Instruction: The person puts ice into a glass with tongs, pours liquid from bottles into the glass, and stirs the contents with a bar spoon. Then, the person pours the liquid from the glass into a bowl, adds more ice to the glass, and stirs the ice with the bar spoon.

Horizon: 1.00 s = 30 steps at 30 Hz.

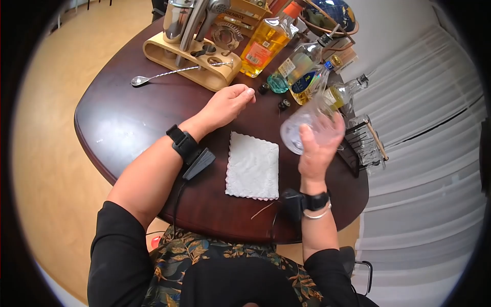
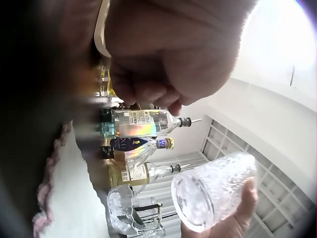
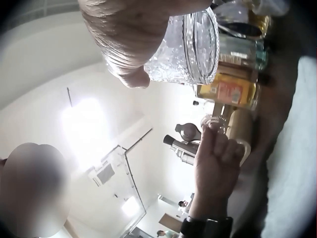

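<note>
My right hand grips a clear textured glass, tilted above the table's right side, with its thumb and fingers around the wall. Clear lumps show inside the glass in the right wrist view. In the left wrist view the glass is tipped sideways. My left hand is above the table between the wooden stand and the white cloth, fingers curled; nothing can be seen in it. In the right wrist view, the left hand looks like a loose fist. A white cloth lies flat between the forearms.
A wooden stand holds metal bar tools, with a twisted spoon lying across it. Several bottles, including an amber one, line the back right. Two small dark caps lie before them. A black rack with glasses stands right.
</note>
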Motion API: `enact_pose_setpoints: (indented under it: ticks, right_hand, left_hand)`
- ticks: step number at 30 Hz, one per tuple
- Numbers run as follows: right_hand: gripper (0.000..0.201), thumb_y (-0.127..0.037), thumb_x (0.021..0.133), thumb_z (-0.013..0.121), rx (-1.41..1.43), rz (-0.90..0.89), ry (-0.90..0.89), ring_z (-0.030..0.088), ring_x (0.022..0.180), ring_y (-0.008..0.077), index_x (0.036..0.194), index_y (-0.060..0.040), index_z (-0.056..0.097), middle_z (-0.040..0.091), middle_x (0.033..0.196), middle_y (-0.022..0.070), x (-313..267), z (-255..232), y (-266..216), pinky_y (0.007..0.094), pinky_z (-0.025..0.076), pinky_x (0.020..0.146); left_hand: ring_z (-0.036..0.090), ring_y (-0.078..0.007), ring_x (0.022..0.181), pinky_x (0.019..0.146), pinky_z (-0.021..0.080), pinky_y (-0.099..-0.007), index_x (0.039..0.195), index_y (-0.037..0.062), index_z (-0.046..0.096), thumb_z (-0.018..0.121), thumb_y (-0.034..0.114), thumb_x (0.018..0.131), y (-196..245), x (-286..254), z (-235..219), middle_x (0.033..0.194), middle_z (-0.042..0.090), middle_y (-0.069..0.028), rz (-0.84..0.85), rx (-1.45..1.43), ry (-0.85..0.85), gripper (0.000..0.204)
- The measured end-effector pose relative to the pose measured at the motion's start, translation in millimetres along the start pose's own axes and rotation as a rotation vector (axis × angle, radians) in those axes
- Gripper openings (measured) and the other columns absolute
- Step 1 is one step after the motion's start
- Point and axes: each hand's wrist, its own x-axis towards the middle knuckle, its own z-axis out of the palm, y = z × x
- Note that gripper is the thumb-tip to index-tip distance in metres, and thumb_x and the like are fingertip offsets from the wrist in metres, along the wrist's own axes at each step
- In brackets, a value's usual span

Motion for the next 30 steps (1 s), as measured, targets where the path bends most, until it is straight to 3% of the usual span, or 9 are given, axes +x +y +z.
enact_pose_setpoints:
  ticks: [2, 4, 9, 16, 21, 22, 24, 29, 30]
  right_hand:
    - [0.088, -0.007, 0.075, 0.077, -0.045, -0.045, 0.038, 0.046, 0.115, 0.0230, 0.142, -0.0019, 0.021, 0.044, 0.124, 0.0158, -11.5, -19.2, -2.8, 0.0377, 0.040, 0.100]
    - [0.085, -0.010, 0.073, 0.076, -0.046, 0.038, -0.084, 0.046, 0.120, 0.0247, 0.142, -0.0026, 0.027, 0.044, 0.130, 0.0136, -42.1, -30.6, -14.0, 0.0401, 0.037, 0.104]
    - [0.094, -0.013, 0.067, 0.081, 0.067, 0.046, -0.296, 0.049, 0.117, 0.0233, 0.144, -0.0049, 0.025, 0.047, 0.127, 0.0114, -67.3, 1.3, -16.5, 0.0387, 0.037, 0.104]
    - [0.086, -0.005, 0.075, 0.077, -0.110, -0.060, 0.026, 0.046, 0.114, 0.0233, 0.141, -0.0015, 0.022, 0.044, 0.124, 0.0143, -11.4, -25.8, 3.1, 0.0377, 0.040, 0.099]
    - [0.099, -0.014, 0.065, 0.085, 0.097, 0.193, -0.331, 0.048, 0.117, 0.0230, 0.142, -0.0038, 0.025, 0.046, 0.125, 0.0114, -71.5, -18.6, -21.1, 0.0388, 0.038, 0.103]
    - [0.101, -0.015, 0.063, 0.086, 0.080, 0.139, -0.366, 0.048, 0.117, 0.0232, 0.142, -0.0038, 0.024, 0.045, 0.126, 0.0111, -71.0, -10.4, -21.1, 0.0386, 0.038, 0.103]
    - [0.102, -0.014, 0.063, 0.086, 0.018, -0.029, -0.359, 0.047, 0.118, 0.0242, 0.142, -0.0038, 0.023, 0.043, 0.127, 0.0119, -51.9, 4.2, -14.1, 0.0389, 0.038, 0.104]
    - [0.087, 0.000, 0.072, 0.076, -0.187, -0.119, -0.012, 0.045, 0.118, 0.0263, 0.140, -0.0020, 0.022, 0.042, 0.126, 0.0156, -11.7, -6.4, 0.7, 0.0399, 0.039, 0.101]
    - [0.089, -0.003, 0.070, 0.078, -0.058, -0.027, 0.029, 0.045, 0.117, 0.0252, 0.140, -0.0021, 0.023, 0.043, 0.125, 0.0154, -21.1, -9.6, -2.2, 0.0390, 0.039, 0.101]
  left_hand:
    - [0.037, -0.0049, 0.058, 0.052, 0.034, -0.0227, 0.088, 0.0068, 0.058, 0.045, 0.033, 0.100, 0.2, -0.5, 0.4, 0.066, 0.042, 0.0063, 0.009, -0.035, -0.020, 0.031]
    - [0.041, -0.0067, 0.062, 0.057, 0.037, -0.0246, 0.087, 0.0060, 0.059, 0.045, 0.032, 0.100, -3.1, -1.2, 4.1, 0.066, 0.044, 0.0049, 0.051, 0.050, -0.009, 0.032]
    - [0.037, -0.0051, 0.059, 0.053, 0.034, -0.0231, 0.088, 0.0072, 0.058, 0.045, 0.033, 0.100, 2.4, -6.6, 11.1, 0.065, 0.042, 0.0062, -0.035, 0.034, -0.056, 0.031]
    - [0.035, -0.0038, 0.055, 0.049, 0.031, -0.0214, 0.088, 0.0093, 0.056, 0.044, 0.033, 0.101, 6.8, 0.0, -2.6, 0.064, 0.038, 0.0084, -0.026, -0.237, -0.027, 0.030]
    - [0.035, -0.0035, 0.055, 0.050, 0.032, -0.0206, 0.088, 0.0093, 0.056, 0.044, 0.034, 0.101, 0.8, -1.1, 7.1, 0.064, 0.039, 0.0083, -0.022, -0.181, -0.027, 0.030]
    - [0.035, -0.0035, 0.055, 0.050, 0.032, -0.0205, 0.088, 0.0093, 0.056, 0.045, 0.034, 0.101, 2.6, -2.7, 7.1, 0.064, 0.039, 0.0082, -0.031, -0.169, -0.036, 0.030]
    - [0.035, -0.0035, 0.055, 0.050, 0.032, -0.0204, 0.088, 0.0092, 0.056, 0.044, 0.034, 0.101, 5.2, -5.0, 6.2, 0.064, 0.039, 0.0082, -0.040, -0.159, -0.038, 0.030]
    - [0.034, -0.0035, 0.055, 0.049, 0.031, -0.0209, 0.089, 0.0092, 0.056, 0.044, 0.033, 0.101, 9.3, -2.3, 1.4, 0.064, 0.039, 0.0082, -0.012, -0.206, -0.014, 0.029]
    - [0.034, -0.0034, 0.055, 0.049, 0.030, -0.0209, 0.089, 0.0093, 0.055, 0.044, 0.033, 0.101, 9.3, -1.9, 0.5, 0.064, 0.039, 0.0083, -0.005, -0.207, -0.008, 0.029]
